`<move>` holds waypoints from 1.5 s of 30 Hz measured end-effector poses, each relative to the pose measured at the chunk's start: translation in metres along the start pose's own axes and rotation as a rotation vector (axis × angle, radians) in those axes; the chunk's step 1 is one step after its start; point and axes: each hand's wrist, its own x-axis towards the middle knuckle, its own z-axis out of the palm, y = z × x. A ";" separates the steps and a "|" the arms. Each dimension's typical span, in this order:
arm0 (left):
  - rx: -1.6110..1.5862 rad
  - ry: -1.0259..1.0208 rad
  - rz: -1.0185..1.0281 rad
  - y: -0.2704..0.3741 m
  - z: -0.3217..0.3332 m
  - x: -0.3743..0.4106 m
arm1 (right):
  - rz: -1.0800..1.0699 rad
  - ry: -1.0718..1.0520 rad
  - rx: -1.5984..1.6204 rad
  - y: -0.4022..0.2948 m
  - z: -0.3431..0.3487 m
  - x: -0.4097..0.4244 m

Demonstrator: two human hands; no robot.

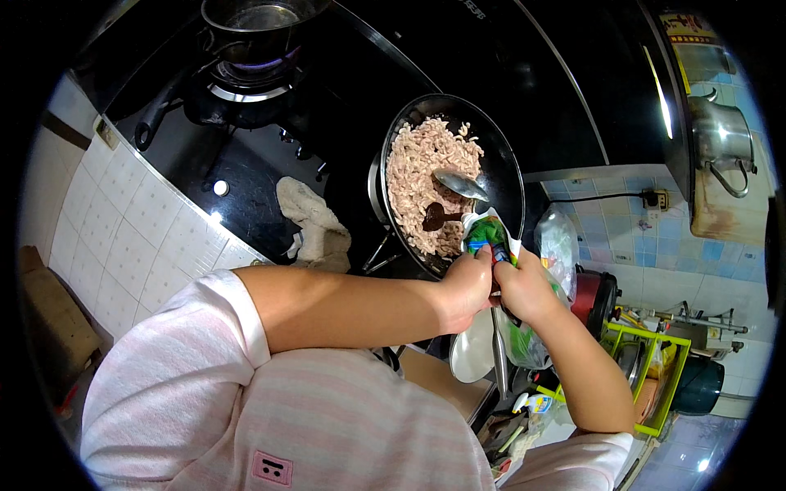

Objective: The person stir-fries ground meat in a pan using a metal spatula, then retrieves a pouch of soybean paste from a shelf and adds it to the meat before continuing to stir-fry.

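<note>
Both of my hands grip a green printed sauce pouch above the edge of a black wok. My left hand squeezes its left side, and my right hand holds the right. Dark brown paste comes from the pouch's mouth and lies on the pale, crumbled minced meat in the wok. A metal spatula rests in the meat; its handle shows again below my hands. Beneath them, a white bowl is partly covered.
At upper left, another pan sits over a lit gas burner. A beige cloth and a small white cap lie on the black stovetop. Right of the wok are plastic bags, a red cooker and a yellow-green rack.
</note>
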 end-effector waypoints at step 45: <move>1.683 0.886 1.005 0.179 -0.251 -0.155 | -0.130 -0.473 2.254 0.026 0.071 -0.042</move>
